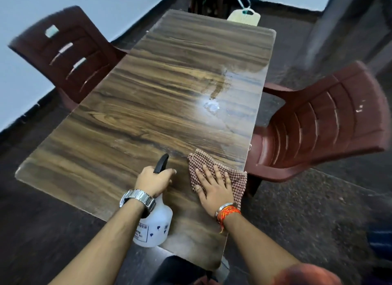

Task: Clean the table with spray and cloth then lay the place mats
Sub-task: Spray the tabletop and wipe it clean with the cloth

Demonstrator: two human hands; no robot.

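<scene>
Pressing flat with fingers spread, the right hand pins the cloth to the surface; the left hand grip wraps the spray bottle just beside it.

table centre | chairs: one left, one right | cloth on near right edge | spray bottle left of cloth

I see a brown streaked wood-grain table, a brown-and-cream checked cloth, a translucent white spray bottle with black trigger, maroon chairs.
</scene>
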